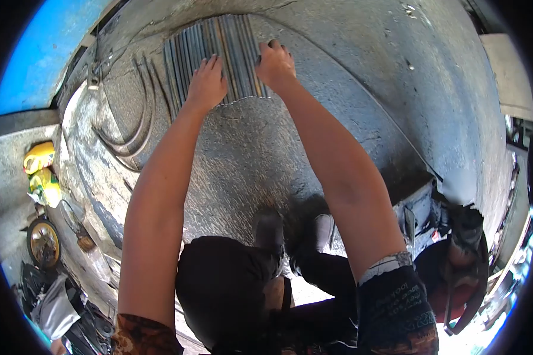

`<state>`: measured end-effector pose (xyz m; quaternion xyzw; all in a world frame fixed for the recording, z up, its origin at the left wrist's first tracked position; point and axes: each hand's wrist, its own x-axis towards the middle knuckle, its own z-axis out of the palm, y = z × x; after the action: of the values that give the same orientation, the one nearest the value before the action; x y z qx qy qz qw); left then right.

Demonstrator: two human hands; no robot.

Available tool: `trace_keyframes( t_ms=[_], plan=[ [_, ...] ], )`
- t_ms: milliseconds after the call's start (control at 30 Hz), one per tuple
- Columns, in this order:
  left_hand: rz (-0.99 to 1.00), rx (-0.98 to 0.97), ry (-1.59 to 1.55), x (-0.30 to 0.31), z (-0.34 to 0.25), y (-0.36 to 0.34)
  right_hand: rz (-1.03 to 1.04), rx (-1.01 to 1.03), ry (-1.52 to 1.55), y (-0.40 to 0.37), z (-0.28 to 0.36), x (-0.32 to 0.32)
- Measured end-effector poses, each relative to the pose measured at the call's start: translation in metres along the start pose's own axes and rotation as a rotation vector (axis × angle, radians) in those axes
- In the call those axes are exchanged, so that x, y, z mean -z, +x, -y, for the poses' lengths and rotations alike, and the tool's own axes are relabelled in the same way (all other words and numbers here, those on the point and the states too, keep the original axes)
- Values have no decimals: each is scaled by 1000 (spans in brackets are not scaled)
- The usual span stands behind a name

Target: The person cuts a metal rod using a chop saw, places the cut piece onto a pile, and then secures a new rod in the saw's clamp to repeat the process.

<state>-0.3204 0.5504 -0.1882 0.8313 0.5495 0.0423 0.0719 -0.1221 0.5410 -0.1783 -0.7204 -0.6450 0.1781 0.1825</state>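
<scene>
A row of thin, dark metal rods [238, 53], some with rusty brown streaks, lies side by side on the concrete floor. Their near ends form a slightly uneven line. My left hand [207, 84] rests across the middle of the row, fingers stretched forward over the rods. At the right edge of the row, my right hand [275, 64] has its fingers bent and its thumb side against the outermost rods; its fingertips are partly hidden.
Curved metal bars [141, 127] lie left of the rods. A thin cable or line [370, 94] crosses the floor on the right. Yellow bags [40, 168] and a small wheel [43, 242] are at far left. A dark red round object [456, 296] is at lower right.
</scene>
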Motion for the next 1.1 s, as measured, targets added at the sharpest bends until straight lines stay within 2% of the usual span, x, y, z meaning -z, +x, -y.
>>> trace_keyframes(
  t_ms=[67, 233, 333, 500, 600, 667, 800, 900, 1000, 1067, 1100],
  plan=[
    [-1, -53, 26, 16, -7, -3, -28, 81, -51, -12, 0, 29],
    [-101, -184, 30, 89, -56, 0, -135, 66, -123, -58, 15, 130],
    [-185, -256, -5, 140, -112, -15, -170, 67, -226, -106, 23, 197],
    [-287, -385, 2, 225, -205, -60, -362, 73, -393, -185, 27, 296],
    [-405, -527, -61, 263, -252, -83, -457, 39, -473, -234, 29, 350],
    [-517, -646, -90, 277, -278, -98, -536, 34, -498, -269, 28, 378],
    [-551, -743, -119, 307, -330, -133, -609, -42, -589, -338, 25, 431],
    [-594, -826, -159, 319, -369, -154, -764, -90, -631, -381, 12, 457],
    [-639, -944, -221, 324, -417, -178, -786, -156, -645, -429, -3, 473],
    [-754, -1079, -311, 322, -446, -194, -772, -215, -656, -461, -12, 485],
    [-740, -1093, -324, 322, -457, -205, -787, -259, -573, -477, -15, 491]
  ],
)
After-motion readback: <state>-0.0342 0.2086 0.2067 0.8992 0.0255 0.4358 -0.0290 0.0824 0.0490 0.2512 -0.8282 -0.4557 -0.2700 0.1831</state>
